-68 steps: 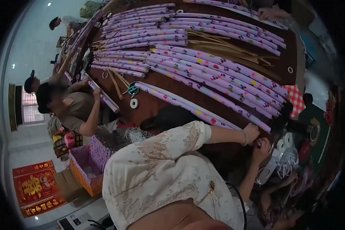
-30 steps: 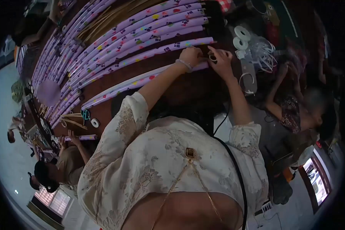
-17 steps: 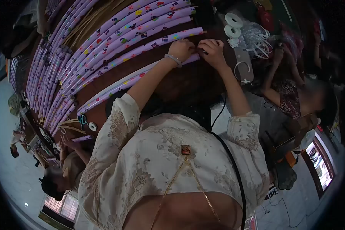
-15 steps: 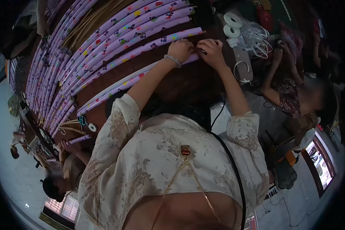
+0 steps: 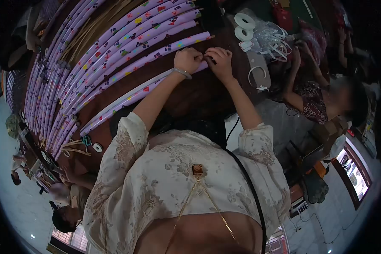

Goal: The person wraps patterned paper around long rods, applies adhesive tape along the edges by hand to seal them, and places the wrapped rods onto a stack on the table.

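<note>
Table (image 5: 150,70) here is dark brown and loaded with long purple printed rolls (image 5: 114,57). Nearest the body lies a purple printed strip (image 5: 131,98) with a white edge. Left hand (image 5: 188,60) and right hand (image 5: 219,61) are bunched at its right end, fingers curled, can't tell what they grip tbh. White tape-like rolls (image 5: 244,20) sit beyond, teal-handled scissors (image 5: 86,140) by the strip's other end.
</note>
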Motion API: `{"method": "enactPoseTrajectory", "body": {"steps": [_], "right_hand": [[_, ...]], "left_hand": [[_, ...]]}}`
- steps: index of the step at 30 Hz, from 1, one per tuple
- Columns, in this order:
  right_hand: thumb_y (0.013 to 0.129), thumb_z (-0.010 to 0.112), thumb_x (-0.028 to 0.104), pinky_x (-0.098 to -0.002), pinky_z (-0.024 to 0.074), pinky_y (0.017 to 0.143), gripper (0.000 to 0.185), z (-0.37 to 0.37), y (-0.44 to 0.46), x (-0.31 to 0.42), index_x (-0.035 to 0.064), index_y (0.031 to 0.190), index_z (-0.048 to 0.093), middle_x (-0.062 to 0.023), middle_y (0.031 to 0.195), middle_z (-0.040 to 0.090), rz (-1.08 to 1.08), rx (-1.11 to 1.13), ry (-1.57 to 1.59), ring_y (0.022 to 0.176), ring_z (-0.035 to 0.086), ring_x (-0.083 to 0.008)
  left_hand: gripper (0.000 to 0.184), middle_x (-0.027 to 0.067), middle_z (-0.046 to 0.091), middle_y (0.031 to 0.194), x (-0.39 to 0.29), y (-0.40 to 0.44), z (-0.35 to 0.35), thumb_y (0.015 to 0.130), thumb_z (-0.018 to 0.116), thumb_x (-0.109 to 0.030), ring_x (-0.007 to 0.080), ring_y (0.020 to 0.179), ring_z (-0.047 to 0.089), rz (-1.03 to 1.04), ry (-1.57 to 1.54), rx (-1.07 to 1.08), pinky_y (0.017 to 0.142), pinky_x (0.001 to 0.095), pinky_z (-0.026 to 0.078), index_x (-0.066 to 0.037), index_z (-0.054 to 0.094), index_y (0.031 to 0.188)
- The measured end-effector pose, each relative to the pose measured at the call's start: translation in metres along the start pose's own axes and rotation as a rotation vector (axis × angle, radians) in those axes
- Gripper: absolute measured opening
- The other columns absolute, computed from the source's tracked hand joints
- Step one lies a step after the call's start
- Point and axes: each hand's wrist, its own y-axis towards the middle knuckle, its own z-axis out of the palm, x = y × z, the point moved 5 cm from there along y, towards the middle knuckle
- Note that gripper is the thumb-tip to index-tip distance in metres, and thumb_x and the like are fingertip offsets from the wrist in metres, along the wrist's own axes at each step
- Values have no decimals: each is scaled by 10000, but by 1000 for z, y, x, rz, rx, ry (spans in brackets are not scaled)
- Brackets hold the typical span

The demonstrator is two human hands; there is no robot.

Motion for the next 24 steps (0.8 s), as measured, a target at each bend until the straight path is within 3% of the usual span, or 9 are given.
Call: {"method": "enactPoseTrajectory", "body": {"steps": [8,13,15,21,23,24], "right_hand": [[771,611,112,-367,374,832,110,-1,-2,3,84,864,559,-35,986,558,-21,-69,76,952,509,-239],[818,556,94,-389,383,831,99,0,-2,5,48,891,505,-99,1017,514,-42,-80,102,955,475,-290],[824,547,90,-391,382,834,92,1,-2,6,45,889,501,-106,1020,511,-51,-87,115,958,471,-295],[841,514,65,-369,411,788,110,-9,-6,4,51,950,524,-106,1004,506,50,-179,122,912,487,-272],[843,510,60,-363,424,764,164,-18,-5,5,65,1005,541,-94,990,507,110,-205,119,897,493,-259],[822,521,40,-356,429,752,265,-22,-4,5,81,1084,526,-92,997,509,102,-123,-41,879,503,-255]], "left_hand": [[99,61,636,769,2,4,-3,671,605,-189,238,735,600,-55,-65,38,686,343,475,-140,677,718],[136,61,628,832,0,6,2,687,625,-230,246,822,583,-98,72,156,752,387,440,-129,645,776],[84,91,611,833,-15,3,-4,751,550,-114,278,819,574,-17,178,122,719,395,440,-88,611,803],[102,87,595,844,-15,1,1,756,551,-118,294,845,558,-30,206,151,751,410,428,-96,613,834],[95,79,593,851,-10,-4,6,747,559,-149,276,847,561,14,222,41,744,393,434,-110,613,814],[93,70,592,857,-6,-6,7,738,566,-179,258,849,565,54,236,-61,737,377,441,-124,614,794]]}}
